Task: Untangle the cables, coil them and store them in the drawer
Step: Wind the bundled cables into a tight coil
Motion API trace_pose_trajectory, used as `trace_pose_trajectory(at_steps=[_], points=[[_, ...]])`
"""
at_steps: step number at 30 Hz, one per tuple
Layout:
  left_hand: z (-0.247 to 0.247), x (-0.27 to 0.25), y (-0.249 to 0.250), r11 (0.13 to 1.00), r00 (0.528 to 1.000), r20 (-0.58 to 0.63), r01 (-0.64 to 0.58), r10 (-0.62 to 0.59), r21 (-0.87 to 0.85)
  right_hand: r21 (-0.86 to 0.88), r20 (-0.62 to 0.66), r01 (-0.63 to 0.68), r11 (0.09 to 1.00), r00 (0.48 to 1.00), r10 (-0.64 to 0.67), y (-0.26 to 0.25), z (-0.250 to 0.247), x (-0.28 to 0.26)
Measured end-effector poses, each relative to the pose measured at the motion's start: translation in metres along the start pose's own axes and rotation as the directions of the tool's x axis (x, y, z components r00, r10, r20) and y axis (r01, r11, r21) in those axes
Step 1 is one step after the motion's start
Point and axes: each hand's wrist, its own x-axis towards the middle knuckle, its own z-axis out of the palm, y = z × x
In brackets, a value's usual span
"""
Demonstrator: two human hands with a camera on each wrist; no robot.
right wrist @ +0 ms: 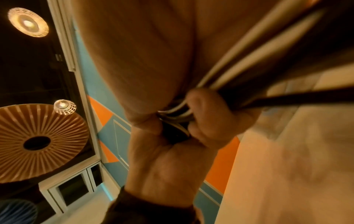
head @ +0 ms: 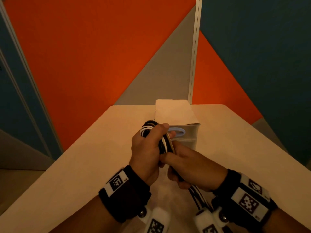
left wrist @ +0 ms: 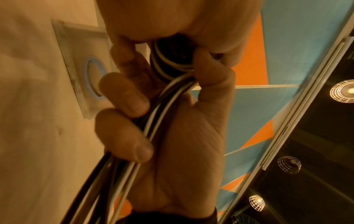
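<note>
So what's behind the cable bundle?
Behind the cables stands a small drawer unit with a blue oval handle, drawers closed. The left hand covers its left part.

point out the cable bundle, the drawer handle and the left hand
cable bundle [head: 148, 129], head view, white loops above the fist
drawer handle [head: 180, 132], head view, blue oval ring
left hand [head: 145, 150], head view, back of the hand

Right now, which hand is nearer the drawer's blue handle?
Left. The left hand, gripping the cable bundle, has fingertips just in front of the blue handle; the right hand grips the cables lower, nearer the person.
</note>
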Motion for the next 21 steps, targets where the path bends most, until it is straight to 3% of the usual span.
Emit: trace_pose_trajectory(at_steps=[8, 12, 17, 21], points=[[-0.001, 0.0, -0.007, 0.998, 0.998, -0.031, -0.058, 0.057, -0.037, -0.066, 0.006, 0.177, 0.982, 0.984, -0.177, 0.0, -0.004, 0.0], [-0.001, 0.0, -0.008, 0.997, 0.998, 0.002, -0.067, 0.067, -0.024, -0.094, -0.013, 0.235, 0.967, 0.971, -0.237, -0.001, -0.004, -0.001], [0.0, 0.001, -0.009, 0.997, 0.992, 0.1, -0.077, 0.077, 0.004, -0.277, -0.072, 0.279, 0.92, 0.948, -0.309, -0.003, -0.002, -0.006], [0.001, -0.003, -0.005, 1.0, 0.986, 0.163, -0.026, 0.025, 0.005, -0.341, -0.094, 0.272, 0.9, 0.943, -0.321, -0.008, -0.001, -0.009]])
